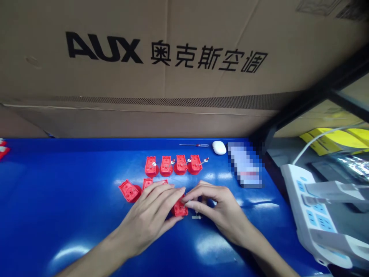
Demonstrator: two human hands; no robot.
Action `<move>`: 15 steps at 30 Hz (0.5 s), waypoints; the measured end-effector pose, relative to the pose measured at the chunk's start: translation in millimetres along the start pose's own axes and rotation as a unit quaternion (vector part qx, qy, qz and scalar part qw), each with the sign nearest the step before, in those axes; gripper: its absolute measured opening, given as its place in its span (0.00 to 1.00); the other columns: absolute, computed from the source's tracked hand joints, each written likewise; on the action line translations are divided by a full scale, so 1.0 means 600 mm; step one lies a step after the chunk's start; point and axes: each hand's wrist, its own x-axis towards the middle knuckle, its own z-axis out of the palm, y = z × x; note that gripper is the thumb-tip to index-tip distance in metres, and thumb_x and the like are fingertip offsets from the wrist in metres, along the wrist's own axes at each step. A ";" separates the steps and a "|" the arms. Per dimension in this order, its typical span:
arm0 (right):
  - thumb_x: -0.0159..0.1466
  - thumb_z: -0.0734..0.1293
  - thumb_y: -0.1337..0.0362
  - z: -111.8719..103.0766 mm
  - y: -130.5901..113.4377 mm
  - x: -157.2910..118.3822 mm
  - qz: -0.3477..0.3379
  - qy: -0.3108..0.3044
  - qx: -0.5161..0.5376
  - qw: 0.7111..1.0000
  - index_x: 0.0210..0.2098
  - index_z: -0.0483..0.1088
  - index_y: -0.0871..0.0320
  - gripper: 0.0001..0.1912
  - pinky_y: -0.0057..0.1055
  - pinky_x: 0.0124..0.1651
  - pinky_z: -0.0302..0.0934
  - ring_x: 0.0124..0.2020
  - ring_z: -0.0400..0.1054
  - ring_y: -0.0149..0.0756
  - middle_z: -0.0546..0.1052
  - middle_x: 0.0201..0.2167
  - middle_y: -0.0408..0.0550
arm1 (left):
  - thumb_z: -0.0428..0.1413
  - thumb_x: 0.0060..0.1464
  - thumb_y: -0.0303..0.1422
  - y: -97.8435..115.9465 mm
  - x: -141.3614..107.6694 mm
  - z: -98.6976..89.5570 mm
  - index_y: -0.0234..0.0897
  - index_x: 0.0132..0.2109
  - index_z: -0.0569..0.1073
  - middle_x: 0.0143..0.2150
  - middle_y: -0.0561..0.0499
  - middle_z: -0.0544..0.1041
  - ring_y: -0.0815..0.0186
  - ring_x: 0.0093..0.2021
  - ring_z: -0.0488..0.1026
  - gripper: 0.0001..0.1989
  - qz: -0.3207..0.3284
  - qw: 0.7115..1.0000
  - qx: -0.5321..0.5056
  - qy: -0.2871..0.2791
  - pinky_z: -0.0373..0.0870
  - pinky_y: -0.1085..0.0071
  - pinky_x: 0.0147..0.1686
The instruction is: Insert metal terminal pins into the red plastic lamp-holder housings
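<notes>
My left hand [152,213] is wrapped round the left side of a red plastic housing [181,210], which stands on the blue table [95,192]. From the right, my right hand [215,206] pinches a small light part [186,204] over the housing's top; its shape is mostly hidden by the fingers. Under my right fingers lies a small grey-white piece [196,217]. Behind my hands stands a row of several red housings [166,165], with small white-tipped parts on them. Another red housing [129,191] sits tilted left of my left hand, and more are partly covered by it.
A screwdriver [201,145], a white rounded object [219,147] and a blurred-out flat object [245,165] lie at the back right. A white power strip [314,211] with plugs is beyond the table's right edge. A large cardboard box [164,84] stands behind.
</notes>
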 end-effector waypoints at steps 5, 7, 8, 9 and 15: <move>0.74 0.74 0.54 0.001 0.000 -0.001 -0.006 -0.004 0.007 1.000 0.45 0.86 0.47 0.07 0.36 0.47 0.67 0.40 0.76 0.40 0.84 0.39 0.45 | 0.62 0.73 0.33 0.002 -0.001 0.000 0.32 0.74 0.66 0.62 0.40 0.83 0.53 0.63 0.79 0.29 0.000 1.000 0.001 0.005 0.73 0.54 0.64; 0.74 0.74 0.55 0.000 0.000 -0.001 -0.010 -0.008 0.005 1.000 0.46 0.86 0.46 0.07 0.36 0.47 0.68 0.41 0.76 0.41 0.85 0.40 0.45 | 0.61 0.73 0.34 0.003 0.000 0.000 0.32 0.73 0.67 0.62 0.40 0.83 0.53 0.63 0.79 0.27 0.000 1.000 0.006 0.005 0.72 0.54 0.65; 0.74 0.74 0.55 0.000 0.000 -0.001 -0.011 -0.009 0.003 1.000 0.46 0.86 0.46 0.07 0.36 0.47 0.67 0.41 0.76 0.41 0.85 0.40 0.45 | 0.61 0.74 0.34 0.003 0.001 -0.001 0.32 0.72 0.68 0.62 0.40 0.83 0.54 0.63 0.79 0.26 0.001 1.000 0.010 0.004 0.70 0.54 0.66; 0.74 0.75 0.55 0.000 0.000 -0.001 -0.013 -0.009 0.001 1.000 0.46 0.86 0.46 0.07 0.37 0.47 0.67 0.41 0.76 0.41 0.85 0.39 0.45 | 0.60 0.74 0.34 0.004 0.002 -0.001 0.31 0.71 0.68 0.62 0.41 0.83 0.54 0.63 0.79 0.25 0.002 1.000 0.014 0.004 0.69 0.55 0.66; 0.74 0.75 0.56 -0.003 -0.003 -0.003 -0.008 -0.027 -0.003 1.000 0.45 0.86 0.46 0.06 0.37 0.47 0.68 0.40 0.76 0.40 0.85 0.39 0.44 | 0.59 0.75 0.33 0.005 0.005 -0.004 0.28 0.69 0.70 0.61 0.41 0.83 0.56 0.62 0.78 0.22 0.007 1.000 0.016 0.006 0.65 0.56 0.67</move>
